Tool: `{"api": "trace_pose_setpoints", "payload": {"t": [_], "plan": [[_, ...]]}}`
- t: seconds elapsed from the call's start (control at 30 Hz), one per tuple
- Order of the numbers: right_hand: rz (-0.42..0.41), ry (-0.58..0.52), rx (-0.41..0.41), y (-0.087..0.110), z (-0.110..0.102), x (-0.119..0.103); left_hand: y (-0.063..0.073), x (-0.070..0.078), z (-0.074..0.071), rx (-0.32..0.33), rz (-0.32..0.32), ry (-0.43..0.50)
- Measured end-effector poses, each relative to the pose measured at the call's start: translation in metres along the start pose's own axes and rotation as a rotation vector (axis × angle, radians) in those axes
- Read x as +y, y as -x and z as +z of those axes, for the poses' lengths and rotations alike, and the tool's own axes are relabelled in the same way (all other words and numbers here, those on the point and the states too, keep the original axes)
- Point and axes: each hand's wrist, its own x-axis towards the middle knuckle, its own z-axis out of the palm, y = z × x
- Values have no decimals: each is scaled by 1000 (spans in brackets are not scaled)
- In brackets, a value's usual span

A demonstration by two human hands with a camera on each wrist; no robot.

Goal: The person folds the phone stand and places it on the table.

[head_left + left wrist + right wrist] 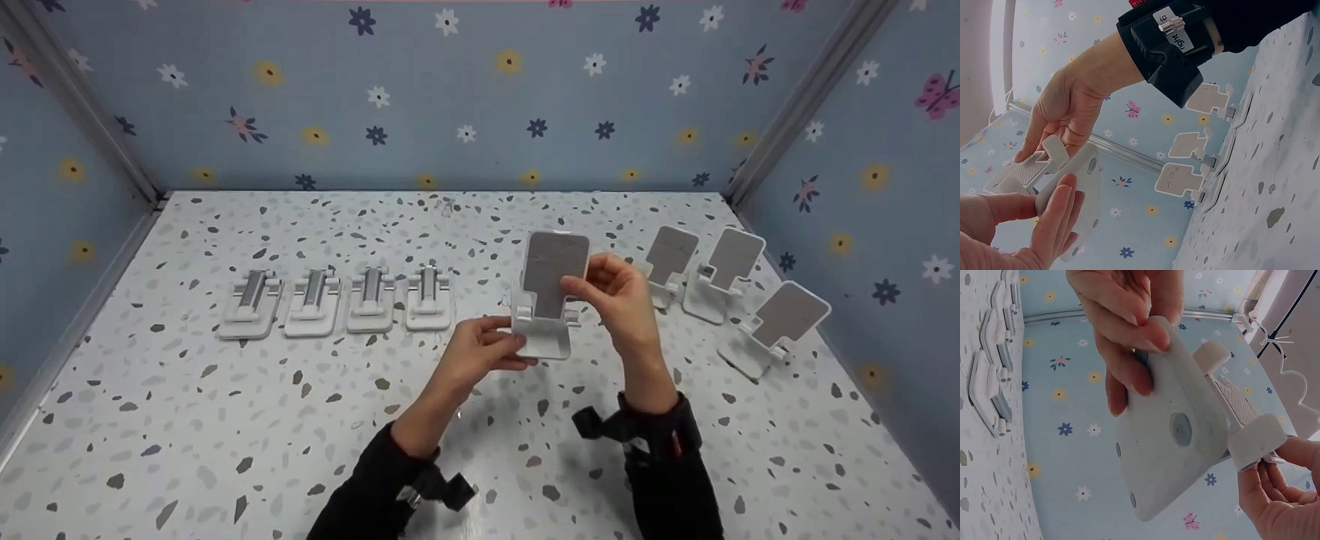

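A white phone stand [556,270] with a grey pad on its raised plate is held up between both hands. My left hand [484,345] grips its white base [546,341] at the left edge, thumb on top and fingers beneath. My right hand [619,300] pinches the right edge of the padded plate, thumb on the grey pad [1016,171]. The right wrist view shows the underside of the base [1171,433] with round grey feet, the left fingers [1123,337] curled over its edge.
Several folded phone stands [320,304] stand in a row on the speckled table [300,450] to the left. Three unfolded stands [735,259] are at the right, close beyond my right hand. Flower-patterned panels [465,97] enclose the back and sides.
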Motion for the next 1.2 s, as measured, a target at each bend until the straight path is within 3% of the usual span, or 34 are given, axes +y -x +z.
{"api": "trace_pose_setpoints", "payload": {"t": [0.17,0.43,0.73,1.07,1.2], "plan": [[-3,109,-32,2,-1,-2,0,2,0,11,-7,-5],[-90,197,-36,2,-2,2,1,2,2,18,-7,-9],[-147,230,20,1,0,6,3,3,3,27,4,12],[-294,428,86,6,13,-4,5,3,5,22,-4,13],[-369,481,122,0,9,12,6,4,7,18,-7,27]]}}
